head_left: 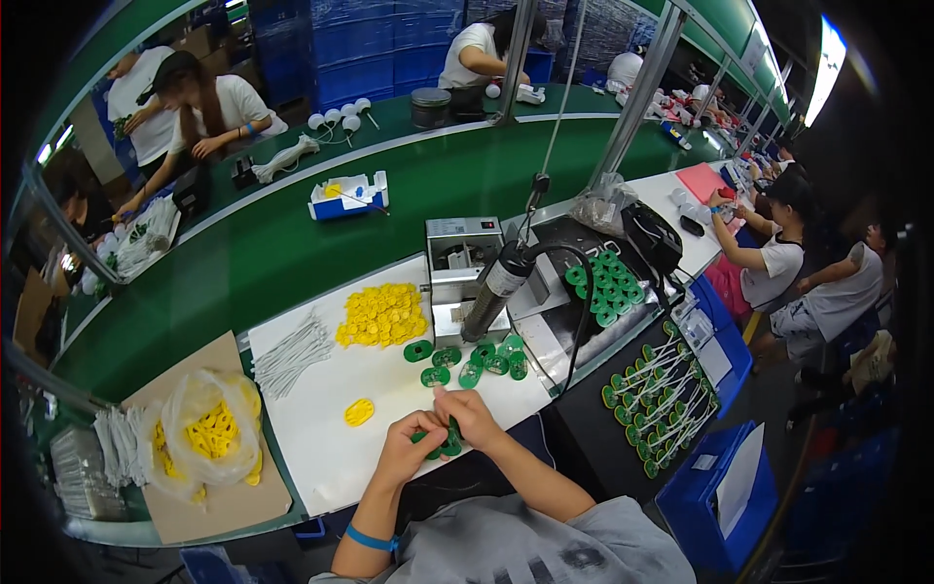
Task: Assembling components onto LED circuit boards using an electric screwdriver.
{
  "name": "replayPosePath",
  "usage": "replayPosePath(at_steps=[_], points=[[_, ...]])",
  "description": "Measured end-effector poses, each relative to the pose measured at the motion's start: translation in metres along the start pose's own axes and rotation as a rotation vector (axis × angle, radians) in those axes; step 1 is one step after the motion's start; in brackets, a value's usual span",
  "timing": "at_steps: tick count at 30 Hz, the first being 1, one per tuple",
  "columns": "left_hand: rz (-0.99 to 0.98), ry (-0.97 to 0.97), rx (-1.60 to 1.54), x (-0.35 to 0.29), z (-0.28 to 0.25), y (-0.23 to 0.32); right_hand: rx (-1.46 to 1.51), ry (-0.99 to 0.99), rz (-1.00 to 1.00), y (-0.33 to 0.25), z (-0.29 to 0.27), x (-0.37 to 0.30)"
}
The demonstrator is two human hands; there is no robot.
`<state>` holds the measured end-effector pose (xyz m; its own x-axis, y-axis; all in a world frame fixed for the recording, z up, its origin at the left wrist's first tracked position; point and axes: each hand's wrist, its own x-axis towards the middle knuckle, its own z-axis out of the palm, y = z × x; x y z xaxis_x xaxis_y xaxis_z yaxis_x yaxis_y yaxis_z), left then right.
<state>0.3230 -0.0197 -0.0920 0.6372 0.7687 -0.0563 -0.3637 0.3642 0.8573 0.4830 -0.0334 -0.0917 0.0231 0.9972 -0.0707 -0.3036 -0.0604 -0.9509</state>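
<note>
Close in front of my body, my left hand [409, 446] and my right hand [469, 420] meet over green disc-shaped parts [449, 446]. The left fingers are closed around a green disc, and the right fingers pinch at it from the other side. Exactly what lies between the fingertips is partly hidden. Just beyond the hands, several loose green discs [494, 362] lie on the white work surface [311, 428]. A small stack of yellow oval rings [359, 412] sits left of them, and a heap of yellow parts [382, 314] is farther back.
A metal bench machine [465, 255] stands behind the discs, with a hanging black-handled tool [498, 290] before it. White cable bundles [294, 352] and a plastic bag of yellow rings [209, 428] are at left. Wired green discs [662, 399] fill a black surface at right. Co-workers sit across and rightward.
</note>
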Motion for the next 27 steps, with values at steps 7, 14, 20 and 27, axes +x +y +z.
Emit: replayPosePath(at_steps=[7, 14, 20, 27], points=[[0.037, 0.228, -0.130, 0.002, -0.006, 0.004, -0.883, 0.471, -0.423, -0.027, 0.006, -0.001], [0.101, 0.133, -0.090, -0.006, -0.005, 0.008, -0.891, 0.381, -0.574, -0.040, 0.035, -0.016], [0.079, 0.135, 0.022, -0.010, -0.001, 0.015, -0.765, 0.252, -0.450, -0.031, 0.036, -0.017], [0.216, 0.145, 0.197, -0.007, -0.006, 0.010, -0.730, 0.322, -0.323, -0.027, 0.041, -0.012]])
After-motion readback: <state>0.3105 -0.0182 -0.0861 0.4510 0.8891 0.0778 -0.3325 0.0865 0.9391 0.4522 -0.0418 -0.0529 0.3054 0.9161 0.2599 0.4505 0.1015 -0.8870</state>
